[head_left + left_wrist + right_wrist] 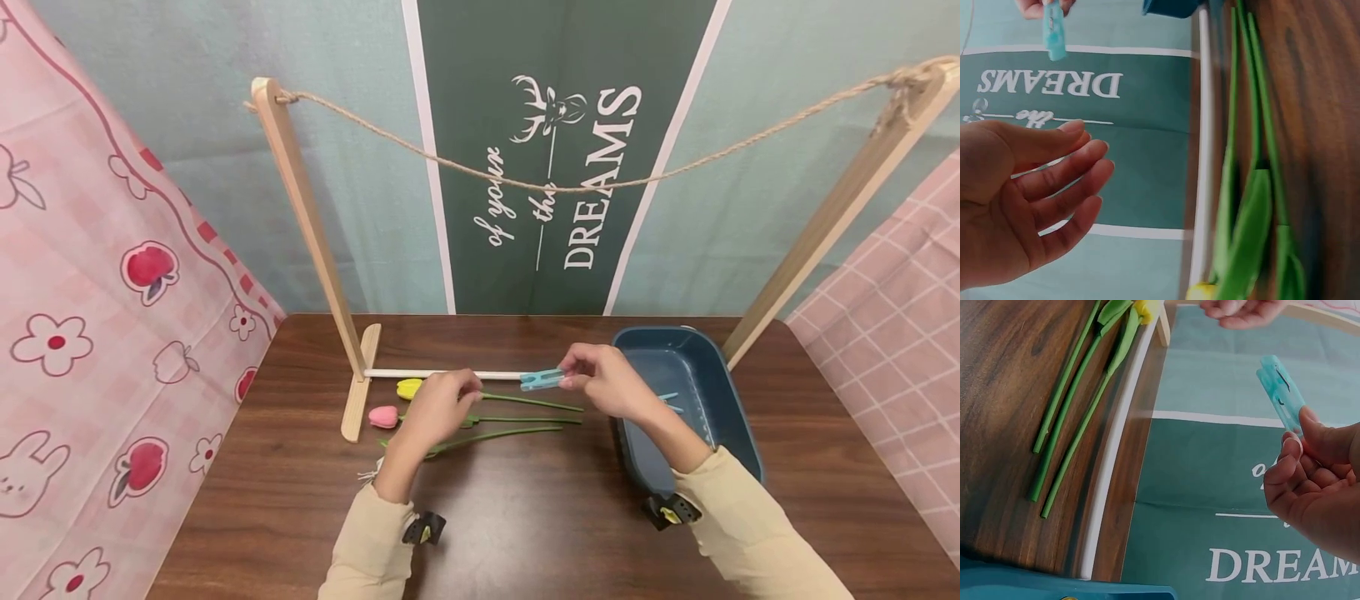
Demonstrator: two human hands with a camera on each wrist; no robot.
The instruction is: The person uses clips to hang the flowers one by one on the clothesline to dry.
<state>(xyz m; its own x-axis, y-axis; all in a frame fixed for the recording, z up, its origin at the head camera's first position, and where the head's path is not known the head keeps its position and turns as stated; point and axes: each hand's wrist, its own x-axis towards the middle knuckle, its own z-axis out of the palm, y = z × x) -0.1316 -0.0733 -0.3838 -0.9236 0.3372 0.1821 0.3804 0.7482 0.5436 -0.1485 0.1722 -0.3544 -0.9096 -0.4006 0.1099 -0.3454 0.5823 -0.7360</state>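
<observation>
Between the thumb and fingers of my right hand (pixel 603 379) is a light blue clothespin (pixel 542 380), pinched at one end and pointing left. The right wrist view shows the same clothespin (pixel 1280 394) tilted, its other end free. My left hand (pixel 442 408) hovers over the artificial tulips with nothing in it; in the left wrist view its fingers (pixel 1066 181) are loosely bent. Below it lie a yellow tulip (pixel 408 388), a pink tulip (pixel 384 417) and a third green stem (pixel 510 433), whose flower is hidden behind the left arm.
A blue basin (pixel 738 417) with at least one more clothespin (pixel 667 398) stands at the right. Twine (pixel 555 188) sags between two wooden posts (pixel 311 225), and a white rod (pixel 442 374) runs along the table's back. Behind hangs a green printed cloth (pixel 517 292).
</observation>
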